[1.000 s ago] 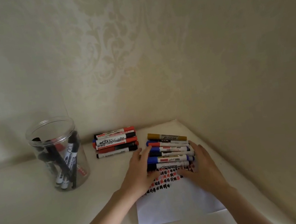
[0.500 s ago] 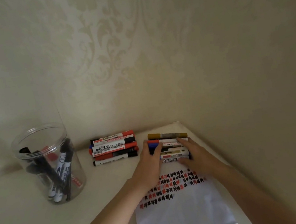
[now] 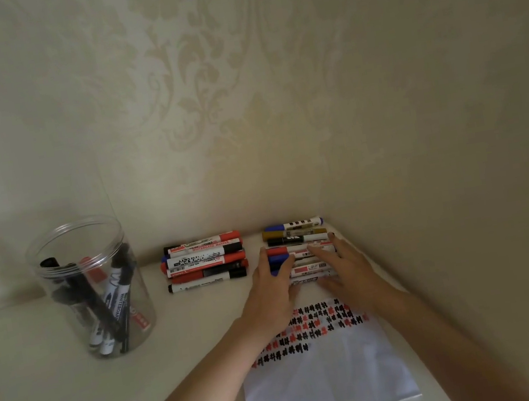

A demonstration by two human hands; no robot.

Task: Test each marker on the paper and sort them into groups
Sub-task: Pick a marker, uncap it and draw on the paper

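A row of several markers [image 3: 297, 240] lies in the table's back right corner, just beyond a white paper [image 3: 328, 374] marked with red and black test strokes. My left hand [image 3: 271, 286] presses against the left ends of the nearer markers. My right hand [image 3: 342, 264] lies flat over their right part with fingers straight. A second pile of red and black markers [image 3: 205, 260] sits to the left. A clear plastic jar [image 3: 92, 290] further left holds several black and white markers.
Patterned walls meet in a corner right behind the right marker row. The cream table [image 3: 44, 391] stretches left and toward me.
Both hands have pushed the right group of markers away from me toward the wall corner, packing the row tighter. More of the marked paper now shows below the hands.
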